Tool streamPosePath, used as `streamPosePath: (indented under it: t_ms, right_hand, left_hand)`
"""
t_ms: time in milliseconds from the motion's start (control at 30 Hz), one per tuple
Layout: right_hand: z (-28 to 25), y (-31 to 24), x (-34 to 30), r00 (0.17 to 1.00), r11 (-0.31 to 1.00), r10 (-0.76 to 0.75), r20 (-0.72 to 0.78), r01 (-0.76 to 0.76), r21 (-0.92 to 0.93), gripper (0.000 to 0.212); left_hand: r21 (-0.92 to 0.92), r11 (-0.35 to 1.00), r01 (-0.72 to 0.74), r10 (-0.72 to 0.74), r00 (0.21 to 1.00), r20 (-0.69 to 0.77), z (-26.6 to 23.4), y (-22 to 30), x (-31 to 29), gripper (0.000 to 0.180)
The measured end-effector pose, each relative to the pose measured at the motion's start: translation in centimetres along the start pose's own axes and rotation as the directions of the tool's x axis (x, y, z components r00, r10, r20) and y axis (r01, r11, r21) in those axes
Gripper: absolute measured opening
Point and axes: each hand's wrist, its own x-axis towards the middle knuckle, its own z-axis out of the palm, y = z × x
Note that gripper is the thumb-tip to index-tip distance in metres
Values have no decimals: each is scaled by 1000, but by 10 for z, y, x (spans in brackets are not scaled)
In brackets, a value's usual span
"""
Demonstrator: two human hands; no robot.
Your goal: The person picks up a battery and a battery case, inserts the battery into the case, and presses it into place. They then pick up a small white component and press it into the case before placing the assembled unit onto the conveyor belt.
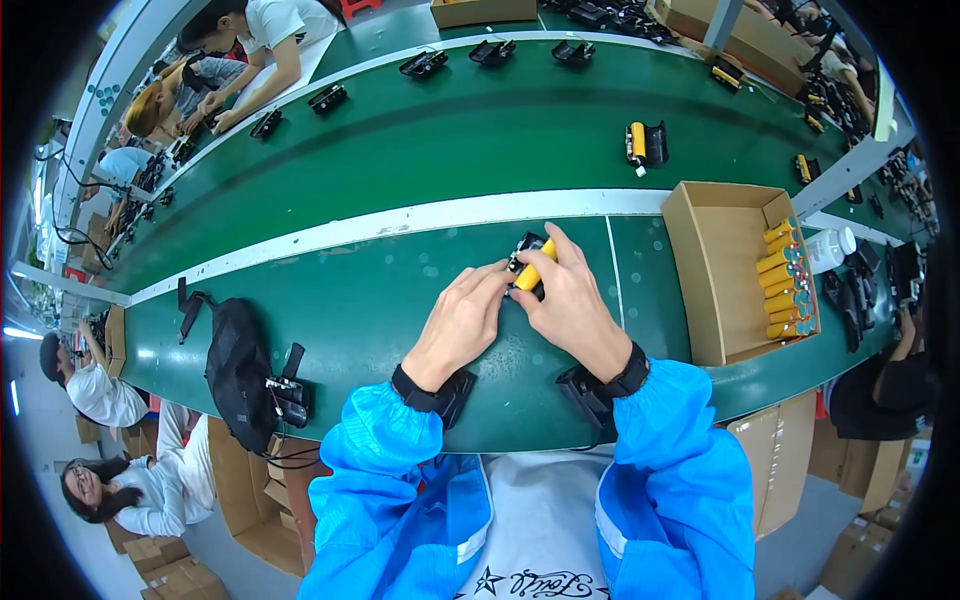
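Between my two hands, above the green bench, is a small black plastic housing (525,243) with a yellow cylindrical battery (537,266) lying at an angle in or against it. My left hand (460,318) is closed on the housing's left side, with its fingertips at the edge. My right hand (575,308) grips the yellow battery, thumb below and fingers over its upper end. Fingers partly cover both parts, so how deep the battery sits cannot be told.
To the right stands an open cardboard box (708,270) with several yellow batteries (785,280), beside a white bottle (830,248). A black bag (238,360) lies at left. Beyond the white rail, a green conveyor (450,140) carries black housings, one with a yellow battery (640,145). Other people sit around.
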Motion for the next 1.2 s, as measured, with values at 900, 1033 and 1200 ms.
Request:
streamPosePath:
  t_ms: [900, 1033, 1200]
  right_hand:
    - [19, 16, -4, 983, 959, -169, -77, 146, -244, 61]
    - [-58, 10, -19, 984, 977, -173, -53, 164, -140, 44]
    - [-210, 59, -43, 978, 800, 107, -178, -191, -569, 34]
  left_hand:
    - [14, 899, 437, -425, 867, 260, 10, -31, 58, 33]
    - [-94, 867, 489, -448, 849, 280, 12, -26, 55, 36]
    - [46, 934, 353, -356, 916, 188, 16, 7, 65, 39]
